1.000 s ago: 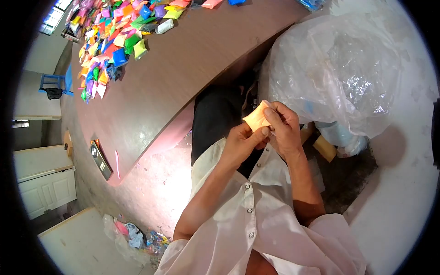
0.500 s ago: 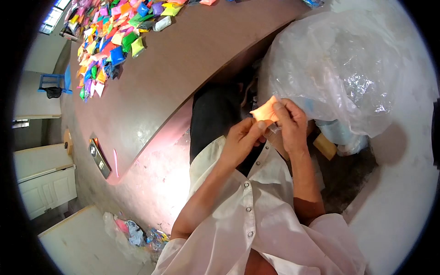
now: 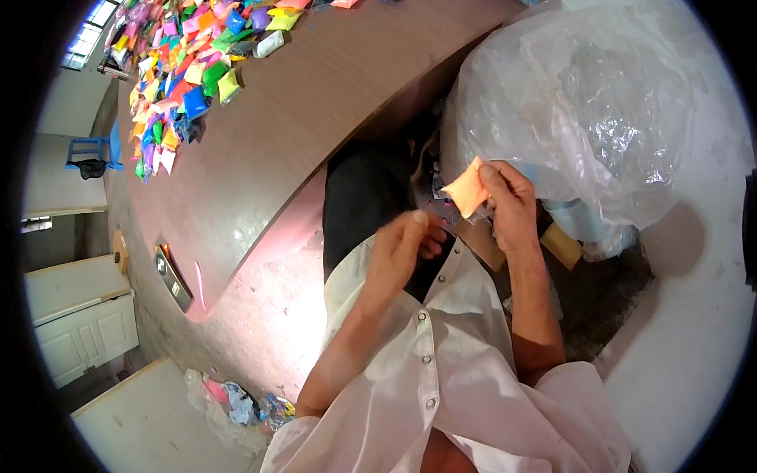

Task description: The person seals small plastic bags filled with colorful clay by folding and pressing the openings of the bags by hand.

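A small, plump orange packet is pinched by its right edge between the thumb and fingers of my right hand. It is pillow-shaped with pointed corners. Just to its lower left, my left hand is apart from the packet, fingers loosely curled and the thumb raised; I see nothing in it. Both hands are above my lap, over the dark trousers and the white shirt.
Many colourful packets are heaped on the brown table at upper left. A large clear plastic bag bulges at my right. Yellowish pieces lie beneath it. A dark flat item rests near the table's corner.
My left hand has let go of the orange packet and moved down and left. The packet stays in my right hand, now shown more fully.
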{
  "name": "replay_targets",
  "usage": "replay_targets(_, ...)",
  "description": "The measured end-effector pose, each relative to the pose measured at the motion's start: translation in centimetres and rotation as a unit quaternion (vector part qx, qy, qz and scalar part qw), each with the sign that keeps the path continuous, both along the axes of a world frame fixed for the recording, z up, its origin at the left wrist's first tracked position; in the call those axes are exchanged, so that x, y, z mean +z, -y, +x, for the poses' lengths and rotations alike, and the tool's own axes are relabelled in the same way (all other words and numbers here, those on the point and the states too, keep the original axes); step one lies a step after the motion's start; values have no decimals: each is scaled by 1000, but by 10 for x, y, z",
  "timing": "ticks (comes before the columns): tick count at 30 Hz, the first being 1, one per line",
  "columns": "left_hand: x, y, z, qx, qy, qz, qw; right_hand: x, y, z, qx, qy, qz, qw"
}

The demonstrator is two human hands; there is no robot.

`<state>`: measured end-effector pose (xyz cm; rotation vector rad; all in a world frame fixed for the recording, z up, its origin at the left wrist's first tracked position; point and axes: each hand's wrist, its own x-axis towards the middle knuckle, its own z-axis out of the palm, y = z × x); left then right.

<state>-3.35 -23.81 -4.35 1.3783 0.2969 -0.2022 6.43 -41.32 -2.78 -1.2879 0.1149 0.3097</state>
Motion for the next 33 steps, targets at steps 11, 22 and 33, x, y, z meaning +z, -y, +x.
replay_targets(11,15,13,16,-50,4,-21,999,-7,-9,-14,47,37,-22,998)
replay_targets(22,15,-7,9,15,28,54,998,7,2,-2,83,16,-100,991)
replay_targets(33,8,16,26,29,60,95,993,1,-19,-17,120,120,-93,981)
